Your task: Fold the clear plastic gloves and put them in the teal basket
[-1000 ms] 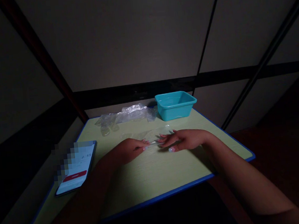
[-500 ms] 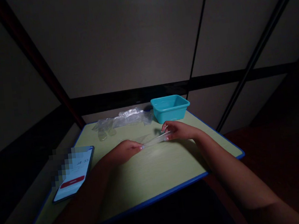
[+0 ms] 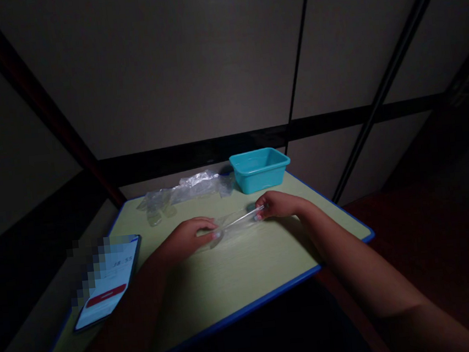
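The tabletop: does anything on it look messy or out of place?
Mostly the crumpled clear plastic along the far edge, left of the upright turquoise tub: it lies in an uneven heap, unlike the tidy tub. I see no spill or damage, though the dim light could hide small marks.

Dim scene, soft hand shadows.

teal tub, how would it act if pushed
The teal tub would probably keep its shape, as its rim runs smooth and even. Being low and wide, it should slide rather than tip. Its thin-looking walls suggest it is light.
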`<state>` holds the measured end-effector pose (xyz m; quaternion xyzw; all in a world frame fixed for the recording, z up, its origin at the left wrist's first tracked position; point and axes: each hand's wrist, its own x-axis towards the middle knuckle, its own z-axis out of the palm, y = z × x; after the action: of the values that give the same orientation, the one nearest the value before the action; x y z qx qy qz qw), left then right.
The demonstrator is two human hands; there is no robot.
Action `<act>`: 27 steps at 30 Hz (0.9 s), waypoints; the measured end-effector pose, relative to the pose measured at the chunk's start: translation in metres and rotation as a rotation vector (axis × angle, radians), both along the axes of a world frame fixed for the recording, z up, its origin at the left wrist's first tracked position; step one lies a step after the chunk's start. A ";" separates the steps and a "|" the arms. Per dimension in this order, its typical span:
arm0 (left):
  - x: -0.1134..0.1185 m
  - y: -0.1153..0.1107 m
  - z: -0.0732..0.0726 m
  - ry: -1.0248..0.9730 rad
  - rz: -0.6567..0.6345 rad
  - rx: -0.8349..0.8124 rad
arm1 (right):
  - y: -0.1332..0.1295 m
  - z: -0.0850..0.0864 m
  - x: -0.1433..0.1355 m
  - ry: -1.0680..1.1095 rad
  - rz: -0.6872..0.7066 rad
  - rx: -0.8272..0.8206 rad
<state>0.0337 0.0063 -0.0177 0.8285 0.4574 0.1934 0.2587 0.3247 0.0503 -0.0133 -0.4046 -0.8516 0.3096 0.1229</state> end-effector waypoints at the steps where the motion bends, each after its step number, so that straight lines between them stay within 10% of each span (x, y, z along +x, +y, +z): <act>1: -0.001 0.001 0.000 -0.004 -0.003 0.015 | 0.001 -0.001 0.000 0.001 -0.006 -0.007; 11: 0.002 -0.002 0.003 -0.008 0.035 -0.182 | 0.005 -0.008 0.000 0.008 -0.062 -0.065; 27: -0.003 0.002 0.000 -0.035 0.160 -0.062 | 0.006 -0.011 -0.002 0.133 -0.153 -0.051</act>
<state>0.0308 0.0083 -0.0178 0.7774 0.5232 0.2137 0.2760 0.3231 0.0565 -0.0245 -0.4501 -0.8000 0.3469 0.1923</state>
